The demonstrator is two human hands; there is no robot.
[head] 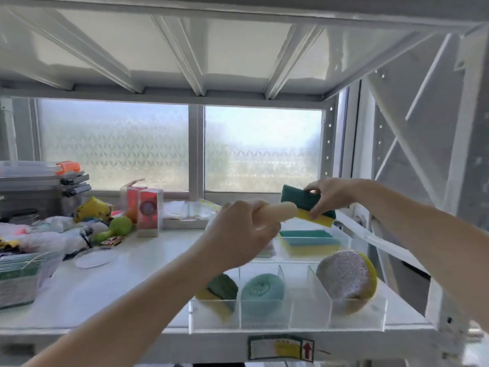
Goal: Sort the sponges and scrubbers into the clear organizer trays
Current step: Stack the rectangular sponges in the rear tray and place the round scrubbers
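My left hand [242, 229] grips a cream handle [277, 211] that points right. My right hand [328, 196] pinches a green-and-yellow sponge [304, 205] at that handle's tip, above the far clear tray [344, 241], which holds a green-and-yellow sponge [308, 241]. The near clear organizer tray [287, 325] has dividers. Its left compartment holds a green-and-yellow sponge [219, 292], partly hidden by my left forearm. A teal mesh scrubber [262, 290] fills the middle compartment. A silver-and-yellow scrubber [346, 279] stands in the right one.
The white shelf [105, 292] carries clutter at the left: a green brush [116, 229], pink boxes [146, 207], wrapped packets [91, 209], a clear lid [96, 258], a clear bin [18, 282] and grey cases [39, 186]. The rack's frame [436, 308] stands at the right.
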